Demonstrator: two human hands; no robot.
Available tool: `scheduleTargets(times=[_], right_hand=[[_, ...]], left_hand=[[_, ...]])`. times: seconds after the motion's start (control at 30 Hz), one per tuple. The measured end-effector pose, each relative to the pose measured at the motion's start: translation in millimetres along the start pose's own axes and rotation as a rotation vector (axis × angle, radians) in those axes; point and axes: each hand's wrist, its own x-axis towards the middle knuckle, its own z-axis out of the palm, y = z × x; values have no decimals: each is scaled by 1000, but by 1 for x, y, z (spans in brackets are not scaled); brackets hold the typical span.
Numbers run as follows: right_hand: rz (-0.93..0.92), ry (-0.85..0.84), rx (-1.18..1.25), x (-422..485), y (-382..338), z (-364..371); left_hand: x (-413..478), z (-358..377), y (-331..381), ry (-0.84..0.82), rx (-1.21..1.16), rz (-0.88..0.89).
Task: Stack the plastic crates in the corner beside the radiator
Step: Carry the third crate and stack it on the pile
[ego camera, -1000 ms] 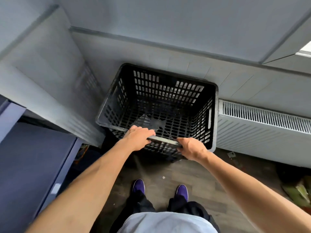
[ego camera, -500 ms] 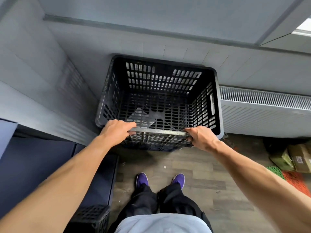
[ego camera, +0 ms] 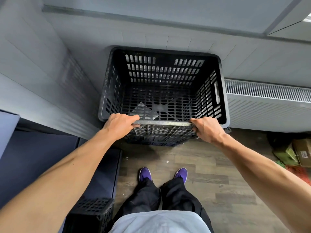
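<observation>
A black slatted plastic crate (ego camera: pixel 161 78) stands open-topped in the corner, its far side against the wall and its right side next to the white radiator (ego camera: pixel 269 105). My left hand (ego camera: pixel 120 123) grips the left end of its near rim and my right hand (ego camera: pixel 207 129) grips the right end. Through the slats, more black lattice shows beneath the crate. Part of another black crate (ego camera: pixel 90 214) sits on the floor at the lower left, by my left leg.
A grey panelled wall runs along the left and back. A dark blue cabinet (ego camera: pixel 42 158) stands at the left. Cardboard boxes (ego camera: pixel 301 152) and a green bag lie on the wooden floor at the right. My purple shoes stand a step from the crate.
The crate has shifted back and squared up against the wall and radiator. My hands have slid apart toward the ends of the near rim. The view has tilted down, showing a second crate.
</observation>
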Motion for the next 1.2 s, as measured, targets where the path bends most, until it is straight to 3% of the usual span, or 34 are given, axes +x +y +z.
scheduleTargets(times=[0.23,0.5,0.97,1.2], right_hand=[[0,28,-50,2,19,-1],[-5,57,-26,14,11,2],[-19,-36,-55,6,4,6],[-21,-12,-27,1,3,5]], left_hand=[[8,1,19,29,49,-16],[27,-24,2,-55,107,-29],[13,-20,-5,-182,-87,-132],[6,-22,-3,-173,-91,-100]])
